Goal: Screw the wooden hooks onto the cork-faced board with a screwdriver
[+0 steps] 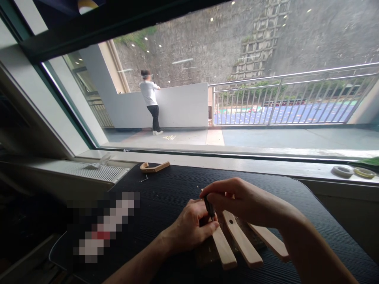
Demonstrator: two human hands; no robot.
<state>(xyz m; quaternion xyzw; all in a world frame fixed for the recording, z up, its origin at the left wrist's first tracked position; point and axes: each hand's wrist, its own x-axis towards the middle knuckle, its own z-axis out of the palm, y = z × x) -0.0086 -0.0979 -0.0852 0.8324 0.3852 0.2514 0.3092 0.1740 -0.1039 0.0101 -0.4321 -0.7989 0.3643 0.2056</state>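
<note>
My right hand (233, 195) closes its fingers around the dark handle of a screwdriver (209, 207), which stands nearly upright with its tip pointing down. My left hand (192, 227) grips the upper end of a pale wooden slat (224, 248), thumb and fingers close around the screwdriver's tip. Whether a screw sits under the tip is hidden by the fingers. Right of it lies a second wooden slat (243, 243) with a dark round hole near its top. A third slat (271, 240) is partly covered by my right forearm. Beneath them is a brown board (205, 254).
On the black table (166, 197), a curved wooden piece (155, 169) lies at the far edge, with small metal bits (144, 179) nearby. Tape rolls (342, 171) sit on the windowsill (266, 167). A blurred-out strip (103, 232) lies left. Beyond the window stands a person (150, 98).
</note>
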